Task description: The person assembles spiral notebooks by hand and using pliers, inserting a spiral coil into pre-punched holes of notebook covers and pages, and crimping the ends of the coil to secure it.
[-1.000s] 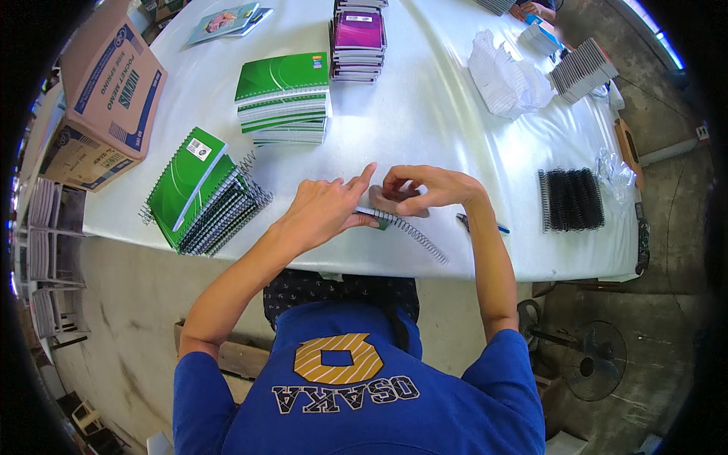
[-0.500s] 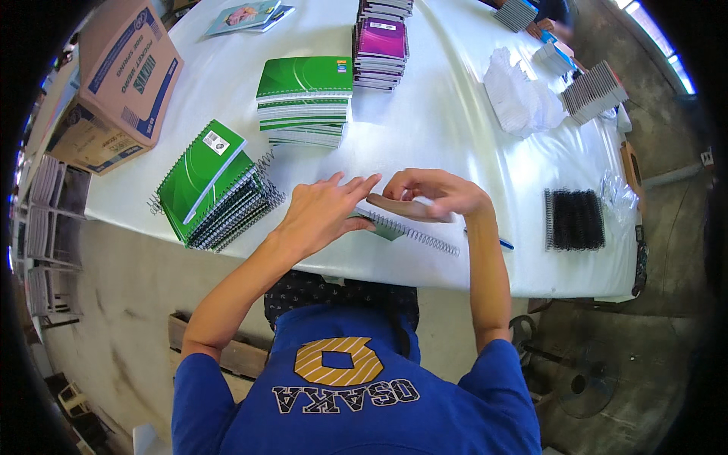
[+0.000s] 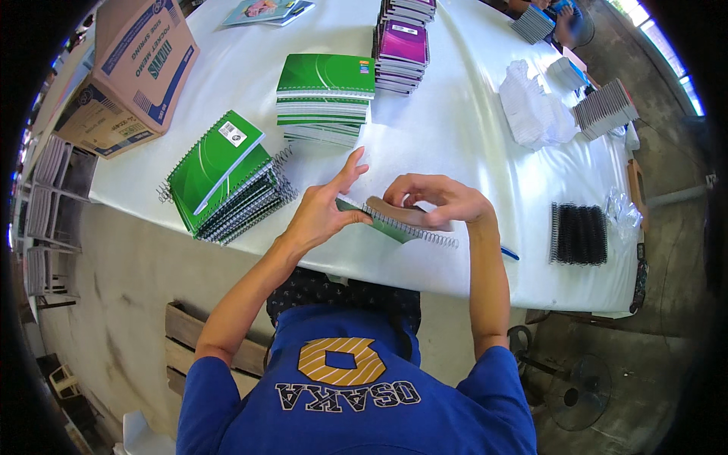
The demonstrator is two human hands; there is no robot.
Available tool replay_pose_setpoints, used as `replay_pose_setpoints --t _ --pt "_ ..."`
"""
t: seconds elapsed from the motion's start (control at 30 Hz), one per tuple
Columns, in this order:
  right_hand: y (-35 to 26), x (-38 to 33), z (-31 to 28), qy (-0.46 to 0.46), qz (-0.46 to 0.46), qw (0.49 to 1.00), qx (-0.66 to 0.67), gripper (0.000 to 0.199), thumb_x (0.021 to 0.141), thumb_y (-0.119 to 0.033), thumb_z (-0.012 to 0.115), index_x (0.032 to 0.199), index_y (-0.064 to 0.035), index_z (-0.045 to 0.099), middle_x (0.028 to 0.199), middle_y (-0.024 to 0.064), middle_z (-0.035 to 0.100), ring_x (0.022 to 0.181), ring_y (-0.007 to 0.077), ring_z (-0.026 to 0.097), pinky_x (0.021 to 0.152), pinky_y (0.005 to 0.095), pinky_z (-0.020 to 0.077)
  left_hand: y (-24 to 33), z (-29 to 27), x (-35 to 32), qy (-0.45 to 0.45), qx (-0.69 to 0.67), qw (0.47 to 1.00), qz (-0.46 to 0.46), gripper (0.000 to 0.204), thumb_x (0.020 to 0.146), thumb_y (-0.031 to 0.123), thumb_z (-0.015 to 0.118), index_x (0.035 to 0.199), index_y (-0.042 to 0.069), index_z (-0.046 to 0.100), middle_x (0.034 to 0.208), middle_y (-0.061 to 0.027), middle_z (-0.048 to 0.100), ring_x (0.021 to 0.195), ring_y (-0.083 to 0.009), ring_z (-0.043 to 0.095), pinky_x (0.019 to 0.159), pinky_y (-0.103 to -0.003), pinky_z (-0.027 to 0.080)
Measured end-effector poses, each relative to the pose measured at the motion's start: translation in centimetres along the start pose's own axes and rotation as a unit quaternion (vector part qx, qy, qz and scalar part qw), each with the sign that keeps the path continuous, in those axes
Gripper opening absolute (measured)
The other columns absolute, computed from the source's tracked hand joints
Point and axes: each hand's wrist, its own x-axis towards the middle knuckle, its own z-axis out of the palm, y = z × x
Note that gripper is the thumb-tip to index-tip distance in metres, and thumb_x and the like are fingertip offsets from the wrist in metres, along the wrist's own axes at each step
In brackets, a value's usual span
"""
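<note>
A small green-covered notebook (image 3: 389, 230) stands on edge in front of me, with a metal spiral coil (image 3: 441, 240) along its top edge and sticking out to the right. My left hand (image 3: 317, 214) grips its left end, thumb on the near side and forefinger raised. In my right hand (image 3: 444, 199) is a brown, slightly curved flat piece (image 3: 396, 213), held against the coil. What it is made of I cannot tell. A pile of green spiral notebooks (image 3: 220, 163) lies left of my left hand, with loose coil ends poking out.
Beyond my hands stand a stack of green notebooks (image 3: 326, 74) and a purple stack (image 3: 403, 42). A cardboard box (image 3: 144, 76) is at far left. To the right are a blue pen (image 3: 509, 253), black coils (image 3: 578, 233), white wrapping (image 3: 531, 106) and grey stacks (image 3: 605, 110). Another person's hand (image 3: 563, 30) shows far right.
My left hand has tilted, its forefinger lifting away from the notebook. The brown piece has come down along the coil in my right hand. The whole view has shifted slightly.
</note>
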Motion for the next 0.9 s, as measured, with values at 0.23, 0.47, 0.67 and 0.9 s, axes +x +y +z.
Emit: replay_pose_setpoints --t 0.23,0.47,0.67,0.9 --pt "0.2 1.0 -0.3 0.023 0.034 0.998 -0.045 0.049 0.082 -0.041 0.072 0.115 -0.0056 0.061 0.110 0.0050 0.063 0.104 0.0153 0.057 0.090 0.0351 0.0449 -0.2 -0.2 -0.2 -0.012 0.017 1.000 -0.001 0.113 0.065 0.027 0.087 0.156 0.024 0.020 0.137 -0.0089 0.059 0.108 -0.0252 0.065 0.095 -0.038 0.051" --pt "-0.1 2.5 0.1 0.030 0.068 0.995 -0.070 0.044 0.083 -0.038 0.073 0.115 -0.0090 0.063 0.109 0.0036 0.065 0.103 0.0162 0.058 0.091 0.0357 0.0453 -0.3 -0.5 -0.3 -0.027 -0.002 0.999 -0.026 0.113 0.067 0.025 0.086 0.157 0.024 0.017 0.137 -0.0085 0.060 0.111 -0.0248 0.064 0.093 -0.035 0.050" --pt "0.6 0.5 -0.6 0.099 0.122 0.971 -0.182 0.047 0.082 -0.039 0.074 0.116 -0.0084 0.063 0.112 0.0071 0.065 0.109 0.0205 0.058 0.095 0.0382 0.0447 -2.1 -2.0 0.2 -0.132 -0.146 0.980 -0.024 0.076 0.085 0.031 0.074 0.149 0.010 0.039 0.142 -0.0069 0.055 0.132 -0.0222 0.049 0.106 -0.035 0.040" --pt "0.8 -8.4 3.7 0.347 0.226 0.756 -0.507 0.049 0.081 -0.032 0.075 0.123 -0.0106 0.060 0.139 0.0149 0.050 0.133 0.0344 0.041 0.109 0.0479 0.0311 -1.6 -2.1 0.0 -0.205 -0.190 0.960 -0.020 0.050 0.096 0.034 0.063 0.134 0.003 0.057 0.141 -0.0077 0.055 0.143 -0.0228 0.034 0.116 -0.036 0.028"
